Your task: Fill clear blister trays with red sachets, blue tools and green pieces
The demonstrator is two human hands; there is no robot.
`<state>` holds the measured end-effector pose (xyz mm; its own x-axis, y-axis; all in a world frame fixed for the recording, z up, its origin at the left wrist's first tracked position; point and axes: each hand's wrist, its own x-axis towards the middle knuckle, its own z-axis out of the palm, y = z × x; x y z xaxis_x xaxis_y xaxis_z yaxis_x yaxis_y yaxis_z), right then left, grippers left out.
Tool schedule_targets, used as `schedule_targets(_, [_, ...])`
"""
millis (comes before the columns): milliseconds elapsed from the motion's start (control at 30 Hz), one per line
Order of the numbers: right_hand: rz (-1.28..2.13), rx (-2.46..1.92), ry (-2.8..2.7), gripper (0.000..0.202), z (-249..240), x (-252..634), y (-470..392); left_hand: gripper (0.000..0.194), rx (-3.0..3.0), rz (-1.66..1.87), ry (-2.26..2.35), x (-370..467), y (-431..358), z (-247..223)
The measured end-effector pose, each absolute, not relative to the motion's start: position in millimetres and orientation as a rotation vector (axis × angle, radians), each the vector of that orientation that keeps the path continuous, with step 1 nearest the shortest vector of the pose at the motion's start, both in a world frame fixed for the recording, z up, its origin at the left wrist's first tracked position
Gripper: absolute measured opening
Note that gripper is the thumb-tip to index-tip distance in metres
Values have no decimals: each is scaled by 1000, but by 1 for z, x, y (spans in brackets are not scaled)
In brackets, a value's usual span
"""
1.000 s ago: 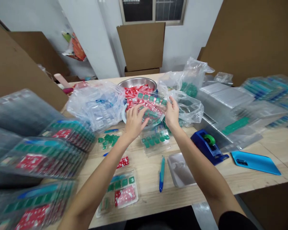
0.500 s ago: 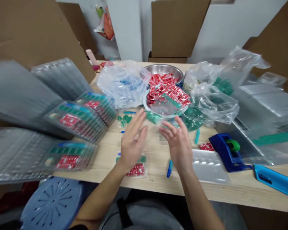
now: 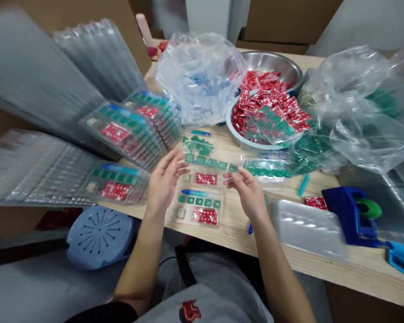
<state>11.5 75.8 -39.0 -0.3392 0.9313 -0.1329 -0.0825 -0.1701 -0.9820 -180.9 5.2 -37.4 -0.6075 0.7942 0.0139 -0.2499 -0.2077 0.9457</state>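
Observation:
A clear strip of green squares stretches between my two hands over the table. My left hand pinches its left end, and my right hand pinches its right end. Just below the strip lies a red patterned packet in a clear tray. Nearer the table edge sits a filled clear tray with a blue pen, green squares and a red packet. Loose green pieces lie in clear plastic beyond the strip. To the right, more green squares rest in clear plastic.
Stacks of filled clear trays stand at left. Behind are a bag of clear pieces, a white bowl of red packets and a steel bowl. A blue tape dispenser and flat clear trays lie at right.
The green strip, blurred near my right hand before, is now held stretched between both hands. My hands have moved apart and the view has tilted down and to the left.

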Motion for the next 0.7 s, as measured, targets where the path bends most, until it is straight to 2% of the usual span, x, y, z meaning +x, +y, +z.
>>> schedule_targets(200, [1416,-1254,-1514,58,-68,-2,83,37,897,1514,1771,-209,16,-67])
schedule_targets(400, [1101,-1384,-1718,48,-89,-12,89,34,924,1416,1946,-214,28,-84])
schedule_targets(700, [943,-1452,-1865,38,-101,-18,104,31,1025,1245,2084,-222,34,-98])
